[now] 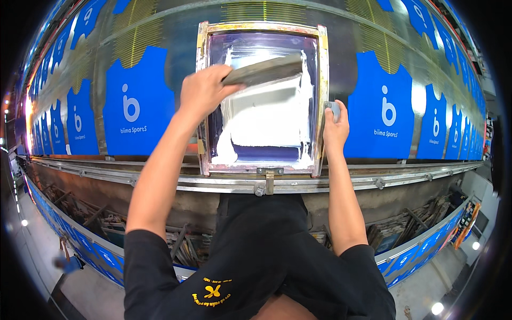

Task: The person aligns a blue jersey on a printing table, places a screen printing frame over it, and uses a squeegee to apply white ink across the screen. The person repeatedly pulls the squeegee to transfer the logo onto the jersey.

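A screen-printing frame (322, 69) lies on the long table in front of me, with white ink (266, 125) spread over its dark mesh. My left hand (205, 92) is closed round the left end of a long, flat squeegee (269, 69), which slants across the upper part of the mesh. Whether its lower edge touches the ink cannot be made out. At the frame's right side, my right hand (336, 128) is closed with the thumb up on a small grey block-like piece (333, 109).
Blue sleeveless shirts (141, 106) with white prints lie in rows along the table, the closest right one (381, 128) beside my right hand. A metal rail (224, 184) with a clamp (269, 181) runs along the near edge. Stored frames (410, 229) stand below.
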